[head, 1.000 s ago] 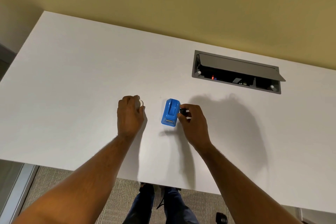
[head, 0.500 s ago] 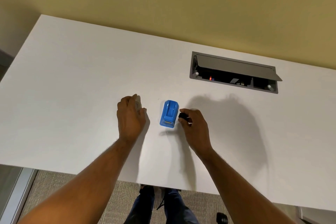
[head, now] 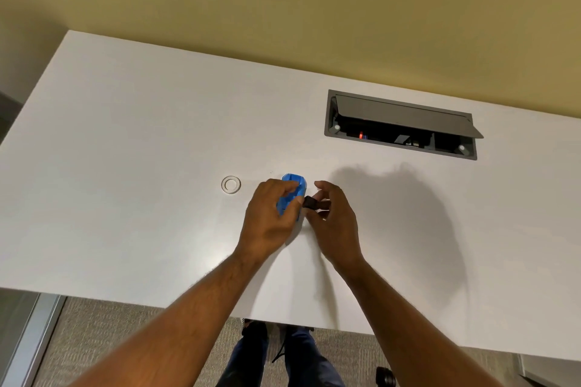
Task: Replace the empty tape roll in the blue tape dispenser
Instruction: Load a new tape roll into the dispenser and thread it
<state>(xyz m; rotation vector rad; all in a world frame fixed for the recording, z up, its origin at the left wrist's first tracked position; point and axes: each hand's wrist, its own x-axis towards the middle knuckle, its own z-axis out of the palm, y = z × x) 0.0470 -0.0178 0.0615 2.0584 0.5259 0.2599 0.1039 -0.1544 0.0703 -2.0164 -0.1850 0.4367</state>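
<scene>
On the white tabletop [head: 125, 141], a clear tape ring [head: 231, 184] lies flat, left of our hands. Our left hand [head: 267, 223] clasps the glossy blue tape dispenser [head: 292, 193]; our right hand [head: 334, 223] pinches a small black spool [head: 310, 203] beside it.

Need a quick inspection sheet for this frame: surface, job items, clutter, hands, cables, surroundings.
Surface: white desk, bare apart from the items below.
Job's things: blue dispenser on the desk; clear ring lying flat to its left, apart from it; small black part by the dispenser's right side.
Clutter: nothing seen.
Hands: left hand grips the dispenser; right hand pinches the black part.
Cables: none on the desk; the open cable hatch shows dark contents and a red light, unclear.
Surroundings: yellow wall, carpet below, the person's legs under the desk edge.
</scene>
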